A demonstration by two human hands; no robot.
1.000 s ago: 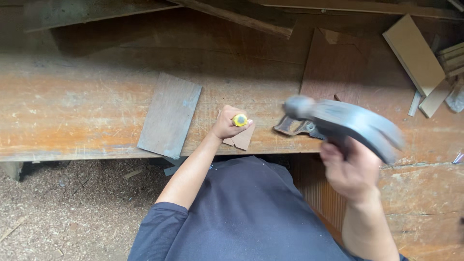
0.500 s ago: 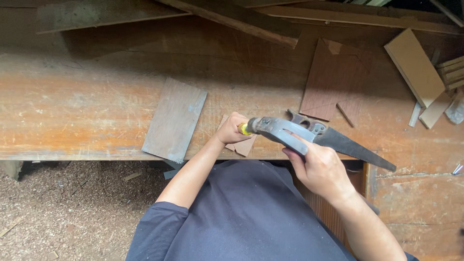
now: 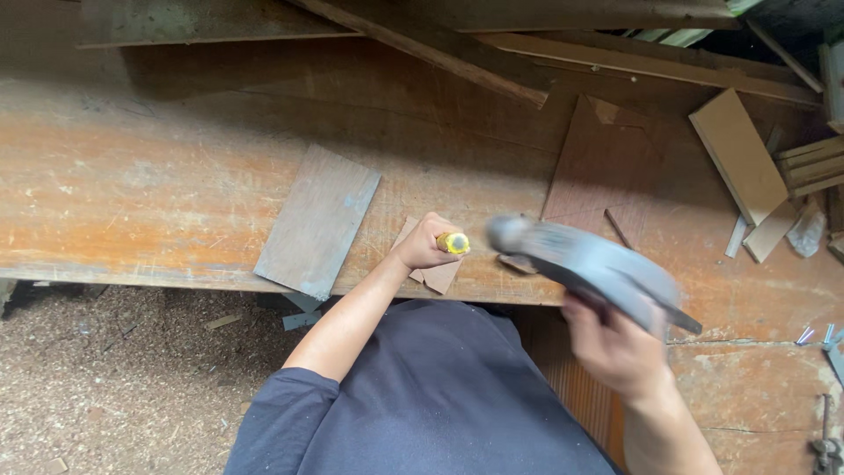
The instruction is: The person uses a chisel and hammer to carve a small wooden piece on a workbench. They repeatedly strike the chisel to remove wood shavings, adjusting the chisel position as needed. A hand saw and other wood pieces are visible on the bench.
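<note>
1. The left hand (image 3: pixel 424 244) has its grip closed around a yellow-capped tool (image 3: pixel 454 243), standing on a small wood piece (image 3: pixel 437 274) at the near edge of the table (image 3: pixel 132 202).
2. The right hand (image 3: pixel 615 347) grips a grey hammer (image 3: pixel 580 260), just right of the tool.
3. A grey board (image 3: pixel 318 220) lies left; wood offcuts (image 3: pixel 747 167) crowd the right.
4. The hammer is blurred; the tool's tip is hidden.

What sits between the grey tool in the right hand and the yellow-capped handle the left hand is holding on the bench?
Nothing visible does. The left hand grips the yellow-capped handle over a small wooden piece at the workbench edge. The blurred grey tool in the right hand has only open air between its head and that cap.
</note>
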